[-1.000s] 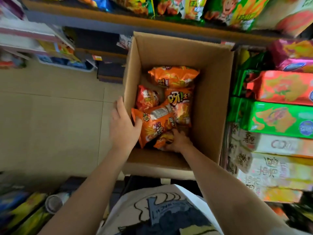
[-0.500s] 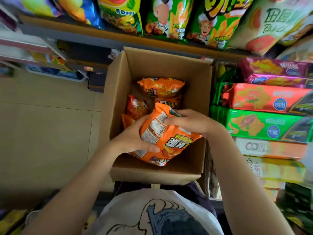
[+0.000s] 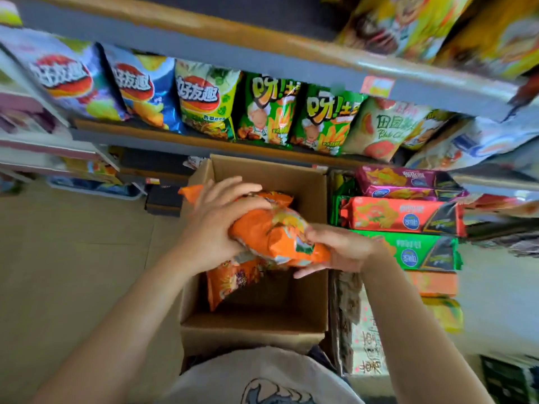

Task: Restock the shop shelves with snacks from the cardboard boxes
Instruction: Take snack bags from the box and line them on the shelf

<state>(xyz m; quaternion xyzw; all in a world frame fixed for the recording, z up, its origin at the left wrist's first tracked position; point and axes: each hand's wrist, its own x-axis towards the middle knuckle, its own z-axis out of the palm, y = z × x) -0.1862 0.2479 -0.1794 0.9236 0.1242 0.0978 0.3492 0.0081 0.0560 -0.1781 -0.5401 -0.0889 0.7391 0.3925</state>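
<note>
An open cardboard box (image 3: 253,328) stands on the floor in front of me. Both hands hold a bundle of orange snack bags (image 3: 271,231) above it. My left hand (image 3: 215,225) grips the bundle from the left, fingers curled over its top. From the right and below, my right hand (image 3: 341,249) grips its end. Another orange bag (image 3: 230,281) hangs just under the bundle, half inside the box. Straight ahead runs the shelf (image 3: 180,138), lined with upright snack bags (image 3: 267,109).
Stacked red, green and purple biscuit packs (image 3: 405,217) fill the low shelf right of the box. A higher shelf (image 3: 262,56) with more bags hangs overhead. Tiled floor (image 3: 73,258) lies to the left, with low racks (image 3: 58,158) at its far side.
Both hands have lifted the orange bags up out of the box. The view has tilted upward, bringing the stocked shelf into sight.
</note>
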